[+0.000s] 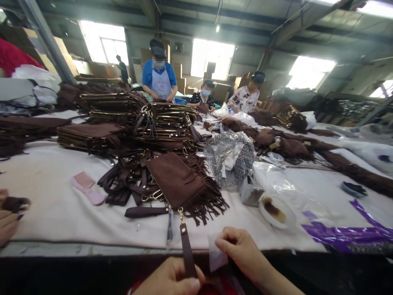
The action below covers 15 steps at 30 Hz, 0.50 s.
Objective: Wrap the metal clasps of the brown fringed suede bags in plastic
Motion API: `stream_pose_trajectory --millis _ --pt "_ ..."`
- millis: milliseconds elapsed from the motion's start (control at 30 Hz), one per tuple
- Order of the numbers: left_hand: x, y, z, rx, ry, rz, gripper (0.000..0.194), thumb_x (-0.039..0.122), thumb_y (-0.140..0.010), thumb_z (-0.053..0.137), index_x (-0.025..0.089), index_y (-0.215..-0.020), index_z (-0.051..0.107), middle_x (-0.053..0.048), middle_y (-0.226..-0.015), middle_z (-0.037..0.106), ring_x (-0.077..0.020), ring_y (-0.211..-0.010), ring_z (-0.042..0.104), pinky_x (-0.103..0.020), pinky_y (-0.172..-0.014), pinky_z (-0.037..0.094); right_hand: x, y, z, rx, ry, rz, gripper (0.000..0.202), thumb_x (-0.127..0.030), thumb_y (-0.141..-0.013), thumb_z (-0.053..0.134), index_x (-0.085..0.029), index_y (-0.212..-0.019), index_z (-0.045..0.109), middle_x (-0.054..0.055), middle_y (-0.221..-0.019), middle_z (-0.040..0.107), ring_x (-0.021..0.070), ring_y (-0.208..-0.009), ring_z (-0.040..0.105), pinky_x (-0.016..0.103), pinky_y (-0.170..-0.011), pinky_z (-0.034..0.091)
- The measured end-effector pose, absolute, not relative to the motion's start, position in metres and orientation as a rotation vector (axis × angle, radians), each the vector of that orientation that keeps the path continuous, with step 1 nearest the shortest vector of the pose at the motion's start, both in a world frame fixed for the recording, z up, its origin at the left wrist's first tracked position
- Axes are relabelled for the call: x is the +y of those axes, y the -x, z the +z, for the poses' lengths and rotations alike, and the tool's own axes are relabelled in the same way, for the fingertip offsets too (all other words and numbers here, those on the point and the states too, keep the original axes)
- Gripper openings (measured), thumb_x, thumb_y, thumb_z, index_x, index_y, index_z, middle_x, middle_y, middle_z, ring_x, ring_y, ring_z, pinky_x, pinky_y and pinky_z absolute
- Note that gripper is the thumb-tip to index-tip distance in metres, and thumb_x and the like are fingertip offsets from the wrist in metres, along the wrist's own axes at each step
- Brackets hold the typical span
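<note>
At the table's front edge, my left hand (172,276) grips the lower end of a dark brown wrist strap (186,248). A gold clasp joins this strap to a brown fringed pouch (173,180), which lies flat on the cloth. Just to the right, my right hand (241,250) pinches a small translucent white sheet (215,254) between thumb and fingers. A narrow plastic-wrapped strip (170,227) hangs beside the clasp. Behind the pouch lies a heap of loose dark straps (132,180) with gold hooks.
Stacked pouches (166,127) rise behind the straps. A pink comb (87,188) lies left; a roll of bubble wrap (229,157), a stained white dish (274,211) and purple plastic (346,235) lie right. Another person's hand (7,221) is at the left edge; several co-workers stand or sit beyond.
</note>
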<state>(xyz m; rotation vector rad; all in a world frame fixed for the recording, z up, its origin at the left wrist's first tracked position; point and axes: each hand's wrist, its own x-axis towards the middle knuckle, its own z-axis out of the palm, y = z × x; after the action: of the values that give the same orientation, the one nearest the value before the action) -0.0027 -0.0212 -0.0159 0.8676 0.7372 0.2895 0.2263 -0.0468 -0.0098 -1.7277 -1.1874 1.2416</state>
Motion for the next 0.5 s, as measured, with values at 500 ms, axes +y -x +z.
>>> stream_pose_trajectory --millis 500 --pt "0.004 -0.031 0.001 1.040 -1.141 0.723 0.017 0.029 -0.075 0.070 0.017 -0.085 0.072 -0.006 -0.079 0.075 -0.0205 -0.075 0.067 -0.030 -0.072 0.051 -0.062 -0.213 -0.004 -1.462 1.749 1.111 0.021 -0.024 -0.077 0.058 -0.017 -0.057 0.055 -0.001 -0.064 0.054 0.0140 -0.064 0.052 0.025 -0.062 0.039"
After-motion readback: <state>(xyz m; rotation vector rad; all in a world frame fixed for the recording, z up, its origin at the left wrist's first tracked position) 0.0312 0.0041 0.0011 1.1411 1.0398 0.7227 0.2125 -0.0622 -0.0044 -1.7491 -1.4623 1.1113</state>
